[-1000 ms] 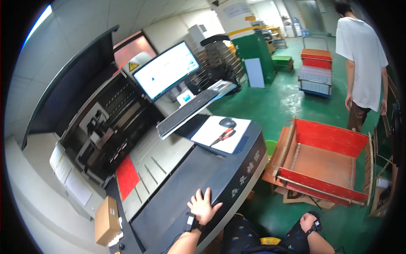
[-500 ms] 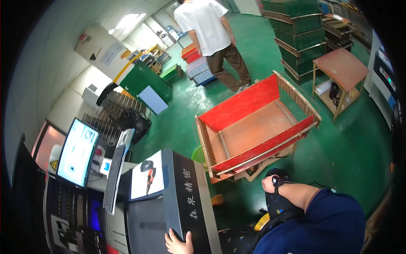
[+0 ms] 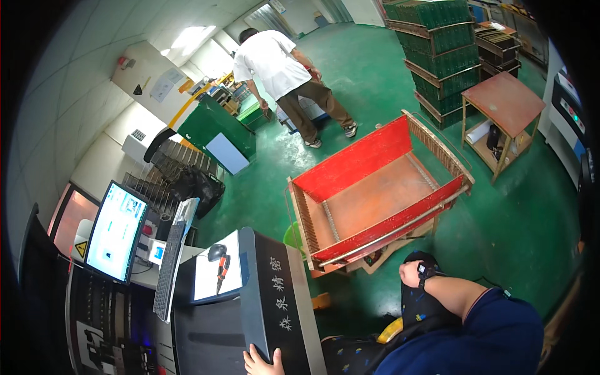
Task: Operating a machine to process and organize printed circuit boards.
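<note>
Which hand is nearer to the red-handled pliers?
Left. The left hand rests on the machine's edge, nearer the person than the pliers; the right hand lies at the knee, farther off to the right.

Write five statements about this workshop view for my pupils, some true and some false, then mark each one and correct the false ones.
1. The left hand touches the dark rim of the machine. True.
2. The right hand grips the pliers. False: it rests at the knee, and the pliers lie on the white sheet.
3. The computer mouse is on the same white sheet as the pliers. True.
4. The monitor has a black screen. False: it is lit.
5. The co-worker in the white T-shirt is sitting down. False: the co-worker is on their feet, leaning forward.
</note>
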A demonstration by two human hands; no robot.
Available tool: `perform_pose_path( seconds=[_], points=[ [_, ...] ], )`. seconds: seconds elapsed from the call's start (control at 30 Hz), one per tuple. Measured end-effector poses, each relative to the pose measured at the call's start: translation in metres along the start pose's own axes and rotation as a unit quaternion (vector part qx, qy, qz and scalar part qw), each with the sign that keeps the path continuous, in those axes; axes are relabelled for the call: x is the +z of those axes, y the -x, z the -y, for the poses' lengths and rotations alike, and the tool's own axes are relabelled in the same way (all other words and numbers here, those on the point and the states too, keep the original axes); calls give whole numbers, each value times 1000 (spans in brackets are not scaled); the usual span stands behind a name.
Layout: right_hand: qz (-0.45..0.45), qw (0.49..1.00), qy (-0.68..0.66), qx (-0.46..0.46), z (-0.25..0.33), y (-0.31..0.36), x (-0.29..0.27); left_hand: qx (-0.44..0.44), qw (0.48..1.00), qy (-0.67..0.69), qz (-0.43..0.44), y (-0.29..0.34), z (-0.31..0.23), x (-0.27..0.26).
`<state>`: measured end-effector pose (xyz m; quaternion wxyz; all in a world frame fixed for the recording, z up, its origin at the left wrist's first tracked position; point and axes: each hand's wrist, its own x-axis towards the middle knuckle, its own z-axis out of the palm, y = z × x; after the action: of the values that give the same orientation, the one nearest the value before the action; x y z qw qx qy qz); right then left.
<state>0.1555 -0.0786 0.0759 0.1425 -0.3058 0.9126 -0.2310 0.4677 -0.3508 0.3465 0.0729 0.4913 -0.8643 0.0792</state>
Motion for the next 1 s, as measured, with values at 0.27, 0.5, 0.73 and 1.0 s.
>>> perform_pose_path(
  seconds=[0.27, 0.5, 0.73, 1.0],
  points=[
    [17, 1000, -2, -11, 8, -7, -5, 15, 1000, -7, 3, 0, -8, -4],
    [24, 999, 13, -22, 7, -13, 2, 9, 1000, -3, 0, 0, -7, -4],
    [11, 1000, 14, -22, -1, -14, 7, -31, 999, 30, 4, -4, 4, 21],
    [8, 1000, -1, -7, 3, -7, -6, 6, 1000, -5, 7, 3, -7, -1]
  ],
)
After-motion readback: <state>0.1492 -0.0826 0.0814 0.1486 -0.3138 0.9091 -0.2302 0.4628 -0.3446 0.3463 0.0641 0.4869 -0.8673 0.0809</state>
